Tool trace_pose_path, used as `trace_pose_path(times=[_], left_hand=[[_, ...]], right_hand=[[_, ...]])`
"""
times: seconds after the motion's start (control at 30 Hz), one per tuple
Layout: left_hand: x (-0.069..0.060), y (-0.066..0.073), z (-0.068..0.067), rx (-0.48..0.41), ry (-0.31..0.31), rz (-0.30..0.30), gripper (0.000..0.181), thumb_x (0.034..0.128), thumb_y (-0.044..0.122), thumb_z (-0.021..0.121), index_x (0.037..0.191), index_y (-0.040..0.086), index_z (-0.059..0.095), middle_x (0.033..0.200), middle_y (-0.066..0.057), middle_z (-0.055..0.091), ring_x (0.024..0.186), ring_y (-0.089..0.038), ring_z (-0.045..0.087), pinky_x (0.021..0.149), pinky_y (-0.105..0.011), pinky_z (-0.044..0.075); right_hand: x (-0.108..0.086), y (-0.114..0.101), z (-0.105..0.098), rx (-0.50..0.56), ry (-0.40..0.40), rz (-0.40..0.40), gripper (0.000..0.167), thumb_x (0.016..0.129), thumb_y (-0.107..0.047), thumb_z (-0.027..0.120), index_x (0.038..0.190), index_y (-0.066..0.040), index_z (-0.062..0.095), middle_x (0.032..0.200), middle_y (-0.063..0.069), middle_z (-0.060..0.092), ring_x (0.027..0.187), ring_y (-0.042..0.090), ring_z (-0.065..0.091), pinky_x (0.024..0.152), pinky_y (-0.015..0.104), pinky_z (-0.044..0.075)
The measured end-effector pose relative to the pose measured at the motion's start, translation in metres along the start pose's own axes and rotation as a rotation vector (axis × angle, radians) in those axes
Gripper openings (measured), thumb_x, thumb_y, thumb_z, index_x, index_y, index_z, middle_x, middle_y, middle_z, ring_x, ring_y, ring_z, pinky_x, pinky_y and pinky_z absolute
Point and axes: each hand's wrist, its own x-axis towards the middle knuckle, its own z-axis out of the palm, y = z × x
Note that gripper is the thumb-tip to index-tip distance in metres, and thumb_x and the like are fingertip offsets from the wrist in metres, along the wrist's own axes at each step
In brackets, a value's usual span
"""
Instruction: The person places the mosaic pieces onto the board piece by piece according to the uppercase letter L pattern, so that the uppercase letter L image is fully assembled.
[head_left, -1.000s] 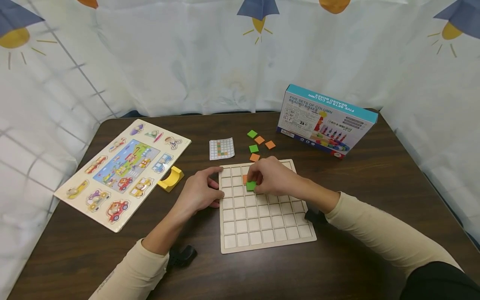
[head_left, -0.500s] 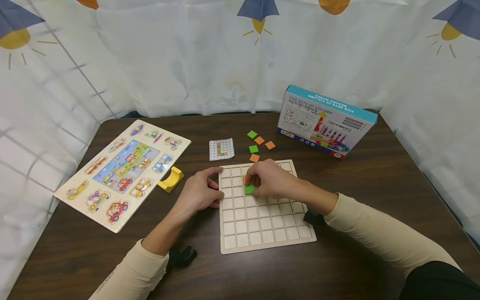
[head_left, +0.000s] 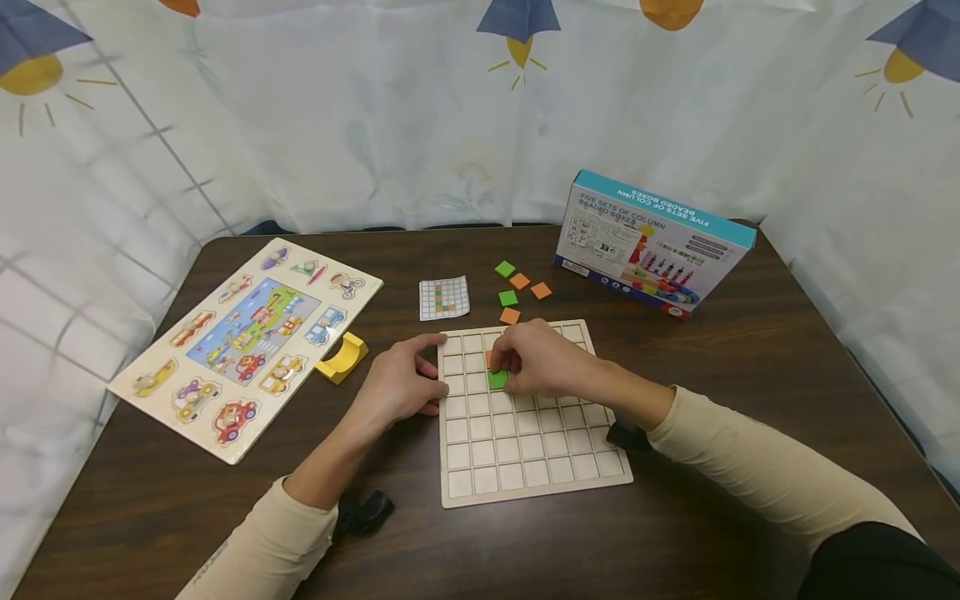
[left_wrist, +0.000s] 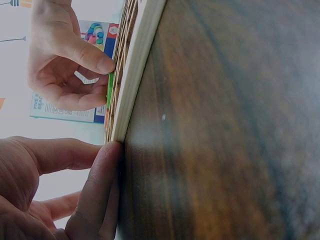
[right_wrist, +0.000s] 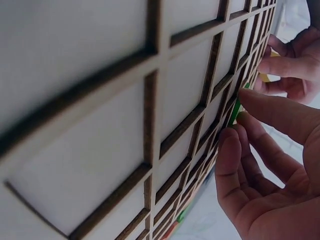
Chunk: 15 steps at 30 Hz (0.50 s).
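Observation:
A wooden grid board (head_left: 520, 450) lies flat on the dark table. My right hand (head_left: 546, 360) pinches a green square tile (head_left: 497, 380) between thumb and fingers, low over a cell in the board's upper left part. Just behind that tile, partly hidden by the fingers, an orange tile (head_left: 489, 358) sits on the grid. My left hand (head_left: 399, 382) rests at the board's left edge, its thumb and fingertips against the rim. In the left wrist view, a left fingertip (left_wrist: 107, 152) touches the board's side. The right wrist view shows the green tile (right_wrist: 235, 110) tilted against the grid.
Several loose green and orange tiles (head_left: 508, 297) lie beyond the board, beside a small printed pattern card (head_left: 443, 298). A picture puzzle board (head_left: 247, 350) and a yellow arched block (head_left: 342, 358) occupy the left. A cardboard box (head_left: 652, 243) stands at the back right.
The green tile in my right hand has shifted slightly left and toward me, down to its cell, over the first half second. Since then little has moved. My left hand stays at the edge.

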Motion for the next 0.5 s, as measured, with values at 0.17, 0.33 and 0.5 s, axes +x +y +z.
trace_pose_path(times=[0.17,0.33,0.5], left_hand=[[0.0000,0.0004,-0.0001,-0.002,-0.001,-0.002,0.074,0.0832,0.000,0.076,0.152,0.014,0.053,0.102,-0.017,0.066,0.058,-0.015,0.070,0.056,-0.031,0.065],[0.0001,0.0008,0.0000,0.000,-0.001,-0.006,0.074,0.0834,-0.001,0.076,0.152,0.015,0.052,0.103,-0.017,0.066,0.058,-0.015,0.070,0.056,-0.031,0.065],[0.0006,0.0007,-0.0001,0.011,-0.003,-0.007,0.074,0.0836,0.000,0.076,0.152,0.015,0.053,0.102,-0.016,0.066,0.058,-0.015,0.070,0.056,-0.031,0.065]], right_hand=[[0.0001,0.0007,0.0004,-0.004,-0.003,0.002,0.021,0.080,-0.005,0.086,0.098,-0.012,0.078,0.089,-0.002,0.072,0.081,0.011,0.062,0.073,0.025,0.057],[-0.0004,0.0006,0.0001,0.000,-0.003,0.001,0.021,0.080,-0.006,0.086,0.098,-0.013,0.078,0.089,-0.002,0.072,0.081,0.011,0.062,0.073,0.025,0.056],[-0.0012,0.0002,0.0003,0.009,-0.003,0.003,0.021,0.080,-0.006,0.086,0.098,-0.012,0.078,0.090,-0.001,0.072,0.082,0.012,0.063,0.073,0.025,0.057]])
